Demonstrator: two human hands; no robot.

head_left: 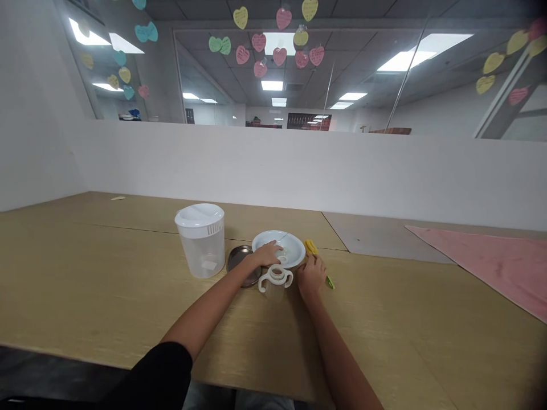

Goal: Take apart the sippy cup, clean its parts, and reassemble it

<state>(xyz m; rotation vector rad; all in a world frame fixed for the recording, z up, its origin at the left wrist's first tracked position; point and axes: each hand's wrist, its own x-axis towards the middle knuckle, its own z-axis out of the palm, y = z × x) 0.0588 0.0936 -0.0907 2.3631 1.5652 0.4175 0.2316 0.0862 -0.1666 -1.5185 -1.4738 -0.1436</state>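
Left fingers (274, 246) part-spread over bowl (294, 251), right fingers (315, 262) curled, grips unclear, cup (277, 277) between forearms (213, 302).

Office-like room (heart notes (280, 56) on glass partition (363, 77))

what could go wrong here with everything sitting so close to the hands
The two-handled cup stands between the forearms, so a sideways swing of either might knock it over.

The left hand reaches into the white bowl; pressing near its edge could tip or slide it.

The right hand is close beside the yellow-and-green item, so a small slip might nudge it away.
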